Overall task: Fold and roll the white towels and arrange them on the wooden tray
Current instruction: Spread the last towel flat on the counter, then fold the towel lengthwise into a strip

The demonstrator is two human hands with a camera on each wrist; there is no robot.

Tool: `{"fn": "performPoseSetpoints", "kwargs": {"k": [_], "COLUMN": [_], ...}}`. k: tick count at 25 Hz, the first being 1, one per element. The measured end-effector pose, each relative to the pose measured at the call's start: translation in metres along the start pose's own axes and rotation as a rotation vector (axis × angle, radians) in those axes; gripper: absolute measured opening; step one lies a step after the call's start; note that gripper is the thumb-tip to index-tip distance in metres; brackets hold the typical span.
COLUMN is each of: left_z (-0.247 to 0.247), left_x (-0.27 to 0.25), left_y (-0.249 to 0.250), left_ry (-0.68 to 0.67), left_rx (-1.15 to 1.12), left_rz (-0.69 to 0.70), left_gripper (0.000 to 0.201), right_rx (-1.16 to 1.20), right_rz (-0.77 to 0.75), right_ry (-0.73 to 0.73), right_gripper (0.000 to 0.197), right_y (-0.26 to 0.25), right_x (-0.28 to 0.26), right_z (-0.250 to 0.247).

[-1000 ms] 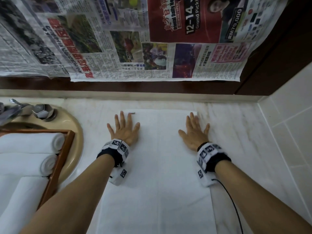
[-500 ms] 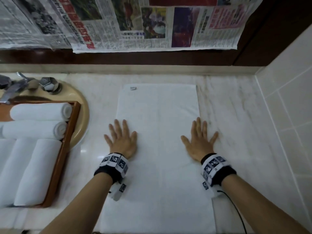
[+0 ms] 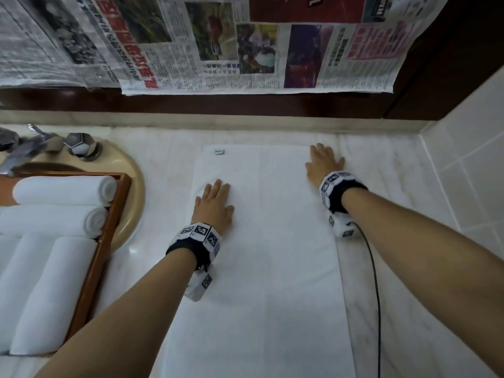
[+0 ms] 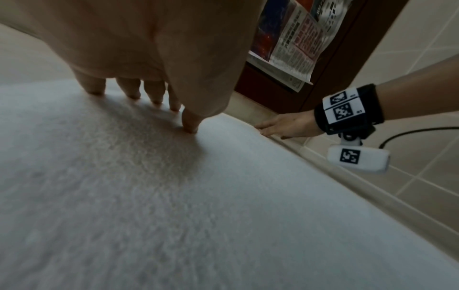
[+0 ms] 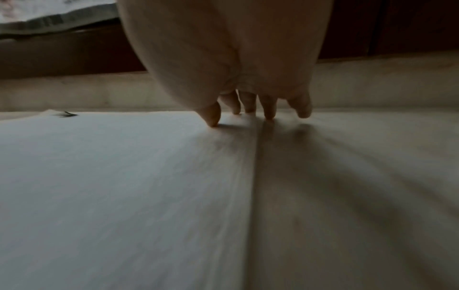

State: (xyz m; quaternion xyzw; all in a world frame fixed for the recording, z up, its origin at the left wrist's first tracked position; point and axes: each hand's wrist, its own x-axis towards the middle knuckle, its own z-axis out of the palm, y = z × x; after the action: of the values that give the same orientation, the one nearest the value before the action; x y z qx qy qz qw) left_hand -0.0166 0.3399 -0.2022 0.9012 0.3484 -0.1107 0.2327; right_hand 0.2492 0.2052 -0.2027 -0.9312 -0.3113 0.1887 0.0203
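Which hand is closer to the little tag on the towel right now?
Left. The left hand lies flat on the towel just below the tag, on its side. The right hand is at the towel's opposite far corner.

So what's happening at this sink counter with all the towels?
A person is flattening a white towel spread on the marble counter. The left hand presses flat on the towel's left side; the right hand lies open at its far right corner, half on the counter. Four rolled towels already sit in the wooden tray over the sink. This one is not yet rolled.
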Motion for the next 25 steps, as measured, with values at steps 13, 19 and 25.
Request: {"fn": "performPoseSetpoints", "kwargs": {"k": [13,19,25], "left_z": [-0.005,-0.009,0.001], "left_x": [-0.003,-0.051,-0.066], "left_y": [0.003,0.084,0.092], "left_ry": [0.01,-0.09,-0.318], "left_rx": [-0.107,-0.564,-0.744], "left_rz": [-0.011,0.008,0.046], "left_gripper": [0.056,0.071,0.03], "right_rx": [0.315,0.9,1.011], "right_rz": [-0.248,-0.174,0.016], "right_ry": [0.022,-0.194,-0.154], "right_gripper": [0.017,0.01,0.017], "right_y": [-0.039,-0.1,-0.104], "right_x": [-0.024,-0.044,-0.046], "right_z": [-0.076,-0.105,-0.111]}}
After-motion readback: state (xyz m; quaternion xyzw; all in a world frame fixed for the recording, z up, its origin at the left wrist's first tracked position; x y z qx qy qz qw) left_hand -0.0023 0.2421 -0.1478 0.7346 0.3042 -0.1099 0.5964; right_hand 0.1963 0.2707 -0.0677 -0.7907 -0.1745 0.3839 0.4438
